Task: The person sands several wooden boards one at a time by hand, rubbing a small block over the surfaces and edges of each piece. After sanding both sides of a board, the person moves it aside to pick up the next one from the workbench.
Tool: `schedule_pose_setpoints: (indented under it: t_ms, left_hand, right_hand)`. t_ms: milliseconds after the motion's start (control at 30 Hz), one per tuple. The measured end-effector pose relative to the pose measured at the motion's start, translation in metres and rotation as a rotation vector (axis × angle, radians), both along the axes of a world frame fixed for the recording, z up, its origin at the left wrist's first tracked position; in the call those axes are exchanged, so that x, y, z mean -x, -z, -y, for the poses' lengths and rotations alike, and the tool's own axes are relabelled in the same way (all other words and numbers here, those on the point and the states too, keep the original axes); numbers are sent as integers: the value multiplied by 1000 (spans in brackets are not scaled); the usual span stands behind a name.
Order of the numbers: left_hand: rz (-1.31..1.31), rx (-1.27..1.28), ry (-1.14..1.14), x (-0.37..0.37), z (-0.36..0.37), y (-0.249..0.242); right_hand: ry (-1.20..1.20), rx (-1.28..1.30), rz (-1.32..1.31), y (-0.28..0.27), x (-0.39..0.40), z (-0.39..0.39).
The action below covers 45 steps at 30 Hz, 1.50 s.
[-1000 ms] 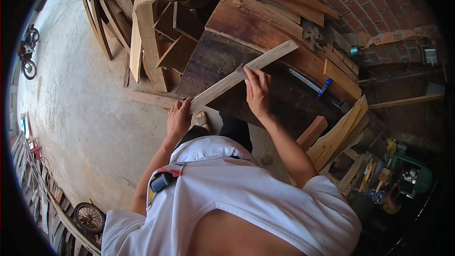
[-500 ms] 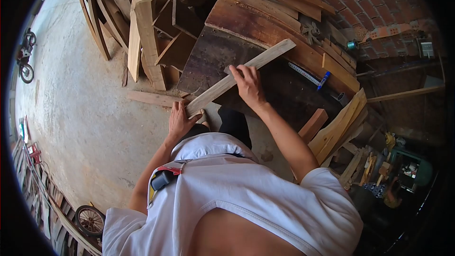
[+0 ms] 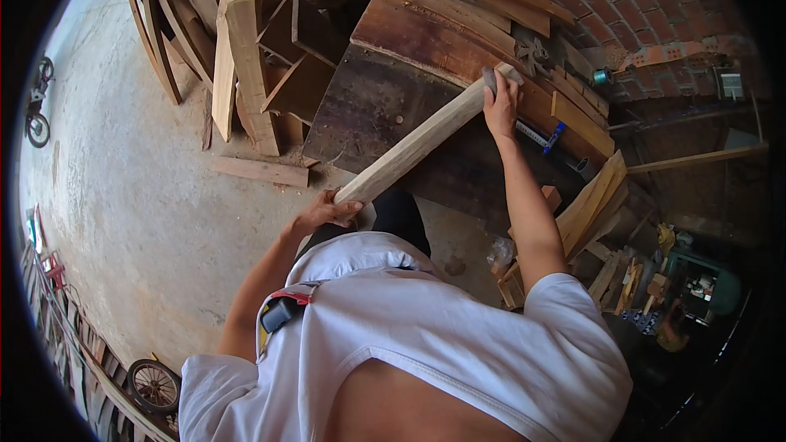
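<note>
A long pale wooden board (image 3: 417,141) slants from my lap up over the dark workbench (image 3: 348,123). At its near end, my left hand (image 3: 327,210) is closed around the wood. My right hand (image 3: 502,106) is at the far end, fingers closed over a small greyish-brown pad (image 3: 490,78) that looks like sandpaper and lies against the board. Most of that pad is hidden by the fingers. To the right of my right hand, a metal ruler (image 3: 532,133) and a blue marker (image 3: 554,137) lie on the bench.
Upright planks (image 3: 246,65) lean at the bench's left. A short board (image 3: 260,170) lies on the concrete floor (image 3: 164,221). More timber (image 3: 594,200) stands on the right, near a green machine (image 3: 704,278). A brick wall (image 3: 630,0) rises behind the bench.
My right hand has slid with the small pad from the board's middle to its far end. The board's near end has shifted slightly, and its broad face shows more.
</note>
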State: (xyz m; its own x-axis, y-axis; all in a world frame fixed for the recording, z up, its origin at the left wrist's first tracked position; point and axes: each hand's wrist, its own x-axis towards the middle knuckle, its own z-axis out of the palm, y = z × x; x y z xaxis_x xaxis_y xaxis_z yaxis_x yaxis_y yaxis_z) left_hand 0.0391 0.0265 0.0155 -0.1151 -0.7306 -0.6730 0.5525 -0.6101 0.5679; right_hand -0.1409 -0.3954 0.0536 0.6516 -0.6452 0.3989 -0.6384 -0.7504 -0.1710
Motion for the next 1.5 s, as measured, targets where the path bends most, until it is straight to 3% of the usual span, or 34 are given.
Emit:
schedule_pose_setpoints:
  t_ms: [67, 100, 200, 267, 300, 333, 400, 533, 633, 767, 800, 867, 933, 967, 1133, 1200, 1333, 1433, 1500]
  left_hand:
    - [585, 28, -16, -9, 7, -15]
    - [968, 101, 42, -14, 10, -18]
    - [963, 60, 29, -24, 14, -13]
    - [975, 88, 37, -24, 12, -2]
    - [973, 88, 39, -24, 13, -2]
    - [975, 82, 40, -24, 12, -3]
    - [986, 84, 37, -24, 12, -3]
    - [993, 108, 39, -24, 11, -2]
    - [1064, 55, 107, -26, 13, -7]
    - [933, 137, -28, -23, 12, 0]
    - [953, 79, 44, -25, 12, -2]
    - [916, 189, -35, -25, 6, 18]
    - [1024, 197, -12, -23, 12, 3]
    - [1127, 202, 22, -22, 11, -5]
    - [1030, 89, 72, -22, 15, -16]
    - [1065, 82, 80, -23, 12, -18]
    - [1097, 70, 81, -20, 11, -8]
    - [1064, 20, 100, -22, 9, -3]
    - [1088, 4, 99, -21, 9, -5]
  right_hand:
    - [180, -51, 98, 9, 11, -21]
    - [114, -14, 75, 17, 15, -39]
    - [-56, -189, 156, -2, -8, -143]
    - [-352, -362, 136, -17, -21, -212]
    - [-550, -222, -3, -11, -22, -226]
    - [-627, -242, -7, -7, -20, -226]
    - [-521, -140, -4, -3, -17, -181]
    - [122, 4, 59, -1, 13, -17]
    - [306, 19, 57, 12, 16, -3]
    - [-189, -212, 142, -1, -24, -179]
    - [-337, -259, 111, 0, -28, -221]
    - [-624, -299, -15, 2, -24, -266]
    - [-645, -247, 28, -10, -21, -225]
    - [-529, -198, 50, -11, -21, -188]
    - [244, 110, -26, -9, 15, 28]
    - [297, 26, -29, -5, 12, 33]
    - [-229, -108, 15, -7, -8, -79]
    - [-273, -116, 0, -19, 1, -43]
    - [20, -80, 21, -17, 17, 25]
